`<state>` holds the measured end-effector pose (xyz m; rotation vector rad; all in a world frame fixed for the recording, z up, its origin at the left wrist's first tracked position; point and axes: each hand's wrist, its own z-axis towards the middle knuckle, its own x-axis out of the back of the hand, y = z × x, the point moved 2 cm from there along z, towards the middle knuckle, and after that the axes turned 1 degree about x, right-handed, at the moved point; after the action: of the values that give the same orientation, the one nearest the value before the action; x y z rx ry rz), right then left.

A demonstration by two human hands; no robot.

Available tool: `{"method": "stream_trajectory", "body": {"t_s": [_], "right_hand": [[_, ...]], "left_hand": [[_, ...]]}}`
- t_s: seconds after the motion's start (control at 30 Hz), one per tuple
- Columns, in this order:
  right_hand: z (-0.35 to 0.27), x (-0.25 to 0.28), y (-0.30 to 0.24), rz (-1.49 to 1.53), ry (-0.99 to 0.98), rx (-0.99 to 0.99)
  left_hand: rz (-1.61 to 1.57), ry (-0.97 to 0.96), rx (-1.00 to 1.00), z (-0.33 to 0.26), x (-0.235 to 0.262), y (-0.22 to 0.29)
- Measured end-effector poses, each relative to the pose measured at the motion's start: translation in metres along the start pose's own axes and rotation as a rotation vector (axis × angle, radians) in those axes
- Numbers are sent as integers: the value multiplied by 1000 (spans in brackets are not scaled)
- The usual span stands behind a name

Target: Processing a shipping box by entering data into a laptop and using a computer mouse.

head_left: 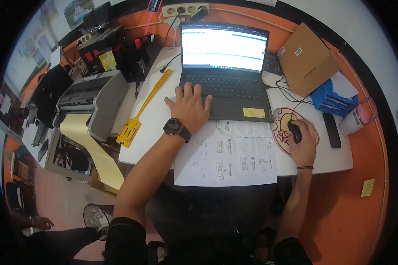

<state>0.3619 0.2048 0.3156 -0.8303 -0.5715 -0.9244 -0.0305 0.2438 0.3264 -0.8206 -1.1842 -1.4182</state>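
My left hand (189, 107), with a dark wristwatch, lies flat with fingers spread on the left front corner of an open black laptop (225, 70) whose screen is lit. My right hand (303, 140) curls over a black computer mouse (295, 131) on a round patterned mouse pad (282, 128). A large printed white sheet (227, 152) lies on the white desk (154, 110) between my forearms, in front of the laptop.
A yellow plastic tool (141, 108) lies left of the laptop. A grey printer (95, 101) with yellow paper stands at far left. At right are a cardboard box (307, 59), blue packet (329, 99), black phone (331, 130) and a white bottle (356, 118). Another person's hand (42, 223) shows at lower left.
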Motion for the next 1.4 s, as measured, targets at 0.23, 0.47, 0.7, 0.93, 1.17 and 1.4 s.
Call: {"method": "stream_trajectory", "body": {"t_s": [0.23,0.47,0.7,0.93,1.17,1.4], "right_hand": [[1,-1,-4,-39,44,-15],[2,1,-4,-33,-8,-17],[2,1,-3,-43,-12,1],[2,-2,-2,-25,-20,-15],[2,-2,-2,-66,-9,5],[1,0,-4,-48,-11,-21]], "left_hand": [[15,69,6,4,4,-1],[48,72,-11,8,9,-5],[-27,146,-76,12,10,-13],[-54,158,-94,12,6,-15],[-21,137,-82,11,8,-13],[-6,133,-85,10,7,-11]]}}
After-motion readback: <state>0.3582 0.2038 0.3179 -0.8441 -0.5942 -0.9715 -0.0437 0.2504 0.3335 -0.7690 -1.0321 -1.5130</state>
